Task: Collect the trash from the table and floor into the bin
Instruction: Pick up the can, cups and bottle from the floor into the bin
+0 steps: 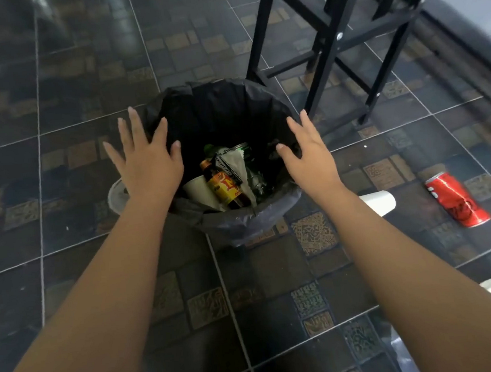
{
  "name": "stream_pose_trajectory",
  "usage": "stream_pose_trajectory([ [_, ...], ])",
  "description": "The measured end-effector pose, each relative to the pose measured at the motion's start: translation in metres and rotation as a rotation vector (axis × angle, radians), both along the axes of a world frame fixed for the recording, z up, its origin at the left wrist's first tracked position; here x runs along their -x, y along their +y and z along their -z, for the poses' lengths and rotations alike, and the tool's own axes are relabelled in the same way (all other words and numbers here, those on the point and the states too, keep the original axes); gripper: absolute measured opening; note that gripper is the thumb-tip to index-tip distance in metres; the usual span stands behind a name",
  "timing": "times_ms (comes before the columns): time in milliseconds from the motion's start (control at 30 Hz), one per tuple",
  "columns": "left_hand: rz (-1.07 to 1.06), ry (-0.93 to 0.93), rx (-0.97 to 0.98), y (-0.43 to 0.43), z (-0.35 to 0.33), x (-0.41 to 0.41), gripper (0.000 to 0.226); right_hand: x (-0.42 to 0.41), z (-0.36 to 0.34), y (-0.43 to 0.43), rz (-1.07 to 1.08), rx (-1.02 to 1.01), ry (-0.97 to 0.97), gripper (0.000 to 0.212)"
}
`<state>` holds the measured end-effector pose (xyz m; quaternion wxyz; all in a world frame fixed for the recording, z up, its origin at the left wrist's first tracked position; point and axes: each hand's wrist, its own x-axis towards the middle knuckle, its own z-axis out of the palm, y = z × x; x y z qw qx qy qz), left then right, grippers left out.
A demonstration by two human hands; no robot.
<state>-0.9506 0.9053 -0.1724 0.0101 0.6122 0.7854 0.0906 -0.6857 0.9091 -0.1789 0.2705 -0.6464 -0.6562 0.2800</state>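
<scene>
Two bare arms come up from the bottom corners of the picture. No sleeves show on them. The left hand and the right hand wear no gloves, rings or watch. The fingernails are short and plain.

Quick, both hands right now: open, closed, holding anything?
Left hand: open, fingers spread, empty, over the left rim of the round bin with black plastic liner.
Right hand: open, empty, at the right rim.
</scene>
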Motion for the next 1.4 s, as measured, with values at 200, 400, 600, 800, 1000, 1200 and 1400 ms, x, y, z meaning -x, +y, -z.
stream_pose_trajectory([
  [200, 0.207, 0.103, 0.163, -0.017, -0.008, -0.071, 0.061, -0.038, -0.001, -0.039, -0.048, -0.043, -0.050, 0.059],
  [400, 0.527, 0.014, 0.070, -0.053, 0.000, -0.182, 0.063, -0.113, 0.022, -0.083, 0.103, 0.016, -0.137, 0.056],
  [600, 0.781, 0.178, 0.009, -0.082, 0.038, -0.265, 0.062, -0.189, 0.063, -0.140, 0.221, 0.122, -0.262, 0.057],
  [800, 0.755, 0.036, 0.238, -0.093, 0.097, -0.338, 0.063, -0.245, 0.102, -0.169, 0.343, 0.221, -0.357, 0.060],
  [1000, 0.682, 0.061, 0.333, -0.059, 0.132, -0.377, 0.074, -0.300, 0.127, -0.138, 0.475, 0.225, -0.528, 0.068],
  [1200, 0.619, 0.128, 0.365, -0.030, 0.151, -0.402, 0.083, -0.350, 0.145, -0.091, 0.488, 0.246, -0.684, 0.080],
  [1400, 0.587, 0.129, 0.310, -0.032, 0.165, -0.399, 0.083, -0.360, 0.161, -0.068, 0.547, 0.294, -0.725, 0.078],
])
